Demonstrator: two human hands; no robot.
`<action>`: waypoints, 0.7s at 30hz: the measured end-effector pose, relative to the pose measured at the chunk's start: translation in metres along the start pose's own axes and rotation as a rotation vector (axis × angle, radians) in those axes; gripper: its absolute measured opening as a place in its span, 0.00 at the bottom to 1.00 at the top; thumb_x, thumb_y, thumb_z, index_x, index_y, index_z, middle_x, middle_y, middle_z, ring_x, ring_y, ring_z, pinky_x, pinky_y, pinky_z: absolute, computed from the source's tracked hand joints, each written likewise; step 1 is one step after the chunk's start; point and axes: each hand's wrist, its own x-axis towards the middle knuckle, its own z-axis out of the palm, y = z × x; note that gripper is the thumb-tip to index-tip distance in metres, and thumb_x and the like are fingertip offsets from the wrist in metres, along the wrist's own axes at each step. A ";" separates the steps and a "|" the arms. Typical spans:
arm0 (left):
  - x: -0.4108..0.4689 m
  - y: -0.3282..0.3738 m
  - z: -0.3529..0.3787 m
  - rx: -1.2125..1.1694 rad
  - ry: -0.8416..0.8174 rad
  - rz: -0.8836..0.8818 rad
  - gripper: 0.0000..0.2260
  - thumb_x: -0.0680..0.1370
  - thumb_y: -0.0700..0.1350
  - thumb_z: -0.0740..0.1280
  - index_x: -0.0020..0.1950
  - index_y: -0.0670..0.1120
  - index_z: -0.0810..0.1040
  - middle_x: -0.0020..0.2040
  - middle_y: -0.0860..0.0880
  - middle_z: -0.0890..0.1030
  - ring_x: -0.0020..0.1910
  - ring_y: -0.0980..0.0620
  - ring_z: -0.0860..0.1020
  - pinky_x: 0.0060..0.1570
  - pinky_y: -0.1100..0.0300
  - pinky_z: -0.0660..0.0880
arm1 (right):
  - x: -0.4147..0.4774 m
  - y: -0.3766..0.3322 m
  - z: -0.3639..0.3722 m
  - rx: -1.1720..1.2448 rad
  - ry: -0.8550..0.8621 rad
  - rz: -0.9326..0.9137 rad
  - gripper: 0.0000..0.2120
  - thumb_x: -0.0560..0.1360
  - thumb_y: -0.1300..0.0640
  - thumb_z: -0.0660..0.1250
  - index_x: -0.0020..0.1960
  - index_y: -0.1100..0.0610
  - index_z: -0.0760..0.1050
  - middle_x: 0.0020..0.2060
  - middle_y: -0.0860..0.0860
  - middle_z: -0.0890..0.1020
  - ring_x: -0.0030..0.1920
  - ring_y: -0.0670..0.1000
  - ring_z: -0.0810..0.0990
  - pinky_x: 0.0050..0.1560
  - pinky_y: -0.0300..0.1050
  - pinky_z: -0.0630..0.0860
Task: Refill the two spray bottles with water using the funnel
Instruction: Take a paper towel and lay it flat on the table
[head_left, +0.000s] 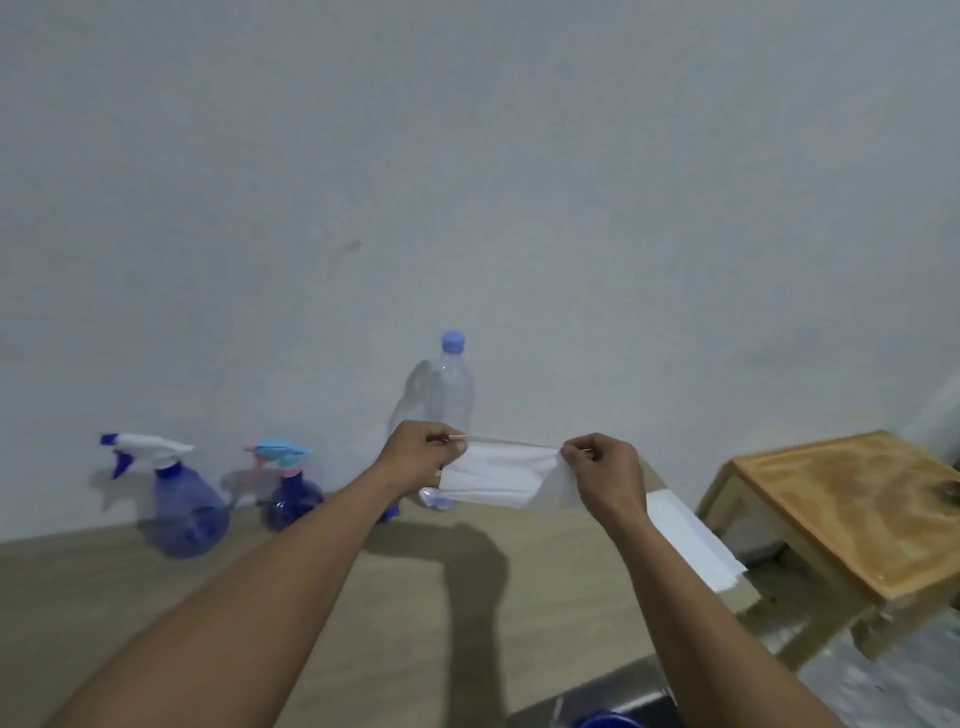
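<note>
White tissue hanging taut, frame centre | left hand and right hand pinching its upper corners | large spray bottle, small spray bottle standing lower left

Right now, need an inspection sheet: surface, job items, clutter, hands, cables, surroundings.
Surface: tan tabletop, arm shadows across it.
Job's things: large spray bottle and small spray bottle upright at left, trigger heads on; clear water bottle capped, behind the hands; funnel not identifiable.
Clutter: white sheet lying at the table's right edge; blue object at the bottom edge, unclear.
Grippers: left hand and right hand pinch a white tissue stretched between them.
Cables: nothing seen.
Surroundings: pale wall; wooden stool at right.
</note>
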 end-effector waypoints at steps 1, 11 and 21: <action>-0.014 -0.013 -0.019 0.006 0.022 -0.023 0.03 0.76 0.41 0.71 0.47 0.44 0.85 0.31 0.53 0.79 0.29 0.57 0.75 0.32 0.65 0.73 | -0.013 -0.007 0.018 -0.007 -0.035 -0.010 0.07 0.77 0.58 0.69 0.42 0.50 0.82 0.38 0.46 0.84 0.44 0.51 0.82 0.46 0.44 0.76; -0.138 -0.144 -0.177 0.058 0.281 -0.316 0.07 0.73 0.45 0.74 0.38 0.46 0.79 0.35 0.49 0.79 0.39 0.49 0.77 0.41 0.59 0.72 | -0.130 -0.041 0.204 -0.056 -0.362 -0.045 0.05 0.77 0.58 0.70 0.49 0.56 0.84 0.44 0.50 0.83 0.45 0.50 0.79 0.43 0.40 0.68; -0.170 -0.247 -0.265 0.207 0.467 -0.461 0.11 0.68 0.57 0.73 0.45 0.52 0.85 0.39 0.55 0.84 0.40 0.53 0.81 0.39 0.67 0.74 | -0.186 -0.039 0.352 -0.205 -0.508 -0.171 0.06 0.77 0.62 0.67 0.49 0.55 0.82 0.47 0.52 0.85 0.49 0.54 0.82 0.50 0.47 0.78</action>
